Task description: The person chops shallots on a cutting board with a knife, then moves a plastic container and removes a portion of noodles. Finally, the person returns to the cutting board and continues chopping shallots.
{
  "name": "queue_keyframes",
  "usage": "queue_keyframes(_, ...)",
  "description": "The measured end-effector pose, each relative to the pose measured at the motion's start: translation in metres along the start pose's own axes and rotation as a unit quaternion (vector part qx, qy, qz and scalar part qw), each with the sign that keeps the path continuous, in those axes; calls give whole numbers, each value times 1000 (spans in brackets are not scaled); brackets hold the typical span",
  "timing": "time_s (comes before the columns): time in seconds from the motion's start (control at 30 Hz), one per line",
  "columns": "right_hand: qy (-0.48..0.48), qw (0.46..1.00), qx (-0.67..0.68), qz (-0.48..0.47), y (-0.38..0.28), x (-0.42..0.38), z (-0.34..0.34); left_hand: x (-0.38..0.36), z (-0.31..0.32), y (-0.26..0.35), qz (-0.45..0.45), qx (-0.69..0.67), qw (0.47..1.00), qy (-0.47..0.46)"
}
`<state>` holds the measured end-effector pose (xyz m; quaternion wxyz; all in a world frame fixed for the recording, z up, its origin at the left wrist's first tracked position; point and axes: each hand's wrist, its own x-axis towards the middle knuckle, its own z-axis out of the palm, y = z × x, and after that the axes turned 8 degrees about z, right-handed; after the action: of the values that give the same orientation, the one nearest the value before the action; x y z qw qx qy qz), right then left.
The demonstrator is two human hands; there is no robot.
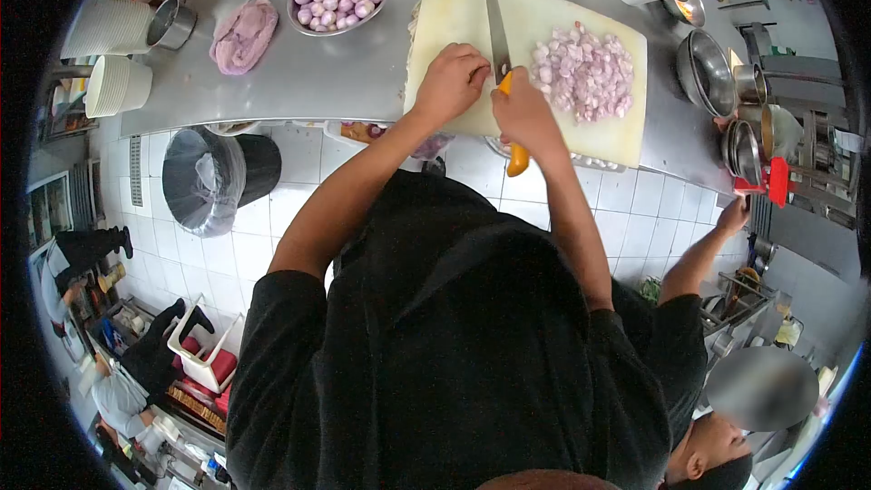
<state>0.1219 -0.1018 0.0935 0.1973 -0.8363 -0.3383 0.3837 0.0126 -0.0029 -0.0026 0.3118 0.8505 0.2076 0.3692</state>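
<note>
On the pale cutting board (445, 14), my right hand (526, 113) is wrapped round the yellow handle of a long knife (494, 18), whose blade points to the board's far edge. Just left of the blade is my left hand (451, 82), with fingers curled together at the board; whatever they hold is hidden or too small to name. Chopped shallots (585, 73) lie in a pile on the board's right part. A metal bowl (293, 11) of whole peeled shallots stands at the back, left of the board.
A pink cloth-like bundle (243, 36) lies on the steel table (204, 95). Stacked white containers (118, 86) stand at far left; metal bowls (706, 73) at right. A lined bin (204, 181) is below. A co-worker's hand (733, 216) touches something red at right; more people are at lower left.
</note>
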Motion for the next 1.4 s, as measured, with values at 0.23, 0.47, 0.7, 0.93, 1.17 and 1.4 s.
queue_keyframes(0.23, 69, 994, -55, -60, 26, 28, 32, 1, 4, -4, 16, 1, 1000, 13)
queue_keyframes(0.47, -24, 999, -19, 20, -13, -8, -9, 1, 2, -1, 21, 15, 1000, 12)
queue_keyframes(0.7, 57, 996, -48, -56, 23, 23, 31, 1, 0, 2, 1, 4, 1000, 1)
queue_keyframes(0.93, 25, 999, -12, -26, 16, 19, 22, 1, 3, -2, -1, 7, 1000, -2)
queue_keyframes(1.17, -36, 998, -16, 45, -17, -19, -9, 1, 0, -2, 20, 20, 1000, 2)
queue_keyframes(1.4, -21, 999, 0, 35, -8, -16, 4, 1, 2, -2, 20, 19, 1000, 5)
